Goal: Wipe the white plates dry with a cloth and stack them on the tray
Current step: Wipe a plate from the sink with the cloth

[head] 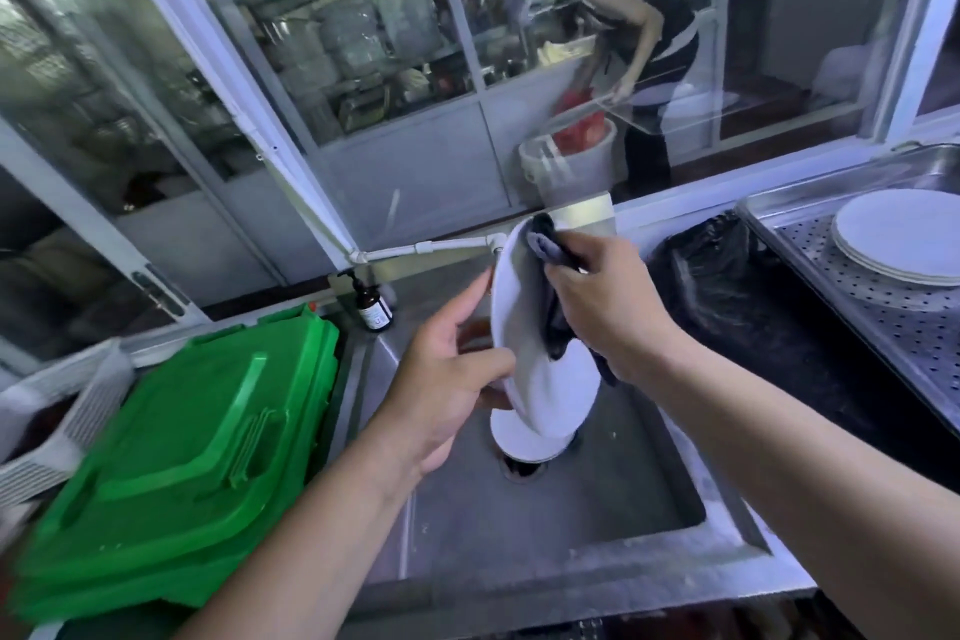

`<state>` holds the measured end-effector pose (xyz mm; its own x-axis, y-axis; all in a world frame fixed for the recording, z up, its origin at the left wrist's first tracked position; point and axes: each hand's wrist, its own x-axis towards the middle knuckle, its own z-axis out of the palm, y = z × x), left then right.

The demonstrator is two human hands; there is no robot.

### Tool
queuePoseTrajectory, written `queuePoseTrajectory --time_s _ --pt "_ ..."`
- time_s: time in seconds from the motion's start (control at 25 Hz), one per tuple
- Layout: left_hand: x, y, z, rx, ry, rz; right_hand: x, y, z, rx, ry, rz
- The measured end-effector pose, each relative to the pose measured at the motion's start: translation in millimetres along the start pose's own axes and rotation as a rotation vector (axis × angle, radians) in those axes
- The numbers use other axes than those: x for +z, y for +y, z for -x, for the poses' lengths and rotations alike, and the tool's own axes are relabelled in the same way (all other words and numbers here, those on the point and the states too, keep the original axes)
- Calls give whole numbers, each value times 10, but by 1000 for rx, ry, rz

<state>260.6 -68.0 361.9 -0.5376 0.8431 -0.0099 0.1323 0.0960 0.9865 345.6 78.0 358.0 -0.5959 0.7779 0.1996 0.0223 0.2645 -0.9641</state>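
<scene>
Over the steel sink [613, 499] my left hand [441, 379] holds a white plate [519, 322] on edge, thumb on its near face and fingers behind it. My right hand [602, 296] grips a dark cloth [550, 244] and presses it on the plate's right face near the upper rim. A loose end of the cloth hangs down below my hand. More white plates [524, 437] lie in the sink just below the held one. On the right, a stack of white plates [898, 244] rests on a perforated steel tray [883, 317].
A green plastic lid or crate [182, 447] sits left of the sink, with a white basket [57, 426] beyond it. A brown pump bottle [373, 307] stands at the sink's back corner. A black bag-lined bin [727, 276] sits between sink and tray. Behind the glass, a person works.
</scene>
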Motion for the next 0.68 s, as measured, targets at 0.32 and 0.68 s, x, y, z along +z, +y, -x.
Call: queuePoseTrajectory --time_s 0.32,0.68 --pt "-171 294 82 114 25 100 171 -186 521 -366 -79 -6" --pt "-192 189 33 127 38 392 174 166 896 -690 -8 325"
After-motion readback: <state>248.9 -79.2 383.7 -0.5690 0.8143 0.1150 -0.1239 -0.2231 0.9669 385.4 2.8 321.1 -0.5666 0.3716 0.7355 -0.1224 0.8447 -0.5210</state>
